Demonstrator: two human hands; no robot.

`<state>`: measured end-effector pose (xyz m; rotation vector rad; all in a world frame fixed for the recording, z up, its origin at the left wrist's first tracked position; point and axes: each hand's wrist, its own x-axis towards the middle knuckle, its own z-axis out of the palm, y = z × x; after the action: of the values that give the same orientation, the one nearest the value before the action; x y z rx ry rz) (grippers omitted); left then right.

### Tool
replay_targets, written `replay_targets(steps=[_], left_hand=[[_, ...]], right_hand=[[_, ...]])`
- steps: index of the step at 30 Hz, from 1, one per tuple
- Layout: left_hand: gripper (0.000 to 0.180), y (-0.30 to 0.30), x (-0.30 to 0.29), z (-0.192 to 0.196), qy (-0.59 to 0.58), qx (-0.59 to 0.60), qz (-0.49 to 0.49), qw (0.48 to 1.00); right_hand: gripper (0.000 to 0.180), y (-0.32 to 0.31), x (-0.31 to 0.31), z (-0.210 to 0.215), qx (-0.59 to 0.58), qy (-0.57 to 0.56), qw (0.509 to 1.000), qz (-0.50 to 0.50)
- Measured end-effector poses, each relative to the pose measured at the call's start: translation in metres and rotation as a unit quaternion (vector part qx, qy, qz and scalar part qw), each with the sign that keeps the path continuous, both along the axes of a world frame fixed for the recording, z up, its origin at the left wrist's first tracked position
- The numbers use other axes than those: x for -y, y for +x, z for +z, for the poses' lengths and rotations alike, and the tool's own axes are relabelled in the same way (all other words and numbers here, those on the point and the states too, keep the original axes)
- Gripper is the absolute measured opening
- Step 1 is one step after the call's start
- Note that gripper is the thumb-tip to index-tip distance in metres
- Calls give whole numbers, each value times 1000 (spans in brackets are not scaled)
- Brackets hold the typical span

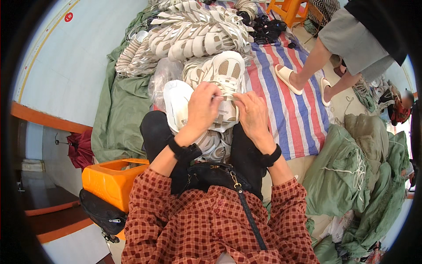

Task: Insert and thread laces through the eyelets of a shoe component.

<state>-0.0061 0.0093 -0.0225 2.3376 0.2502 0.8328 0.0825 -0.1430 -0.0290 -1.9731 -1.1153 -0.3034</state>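
Note:
In front of my lap sits a white and beige sneaker [229, 67], its toe pointing away from me. Pale shoelaces [226, 84] cross its upper. My left hand [203, 105] is closed, fingers pinching the lace at the left side of the shoe's opening. On the right side, my right hand [251, 111] pinches the lace between thumb and fingertips. Just left of the sneaker lies a smooth white shoe-shaped piece [176, 96], partly behind my left hand. More beige shoe uppers [212, 147] are bunched between my legs.
Large stacks of beige shoe uppers [198, 37] lie ahead on a striped sheet [285, 110]. An orange plastic stool [107, 182] with a black bag [103, 211] stands at left. Green sacks [336, 169] fill the right. A person in grey shorts [351, 42] stands at far right.

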Motion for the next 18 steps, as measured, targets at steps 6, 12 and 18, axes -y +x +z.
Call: replay_targets(steps=[6,12,18], left_hand=[[12,-75,-78,32,-362,-209,-176,891],[13,-28,-52,37,-150,-86,-62,983],[19,21,-21,29,243,2,-41,969]], right_hand=[[18,30,85,-30,5,-61,991,-116],[15,3,81,-14,-61,-44,993,-96],[10,-9,88,-6,-194,13,977,-84]])
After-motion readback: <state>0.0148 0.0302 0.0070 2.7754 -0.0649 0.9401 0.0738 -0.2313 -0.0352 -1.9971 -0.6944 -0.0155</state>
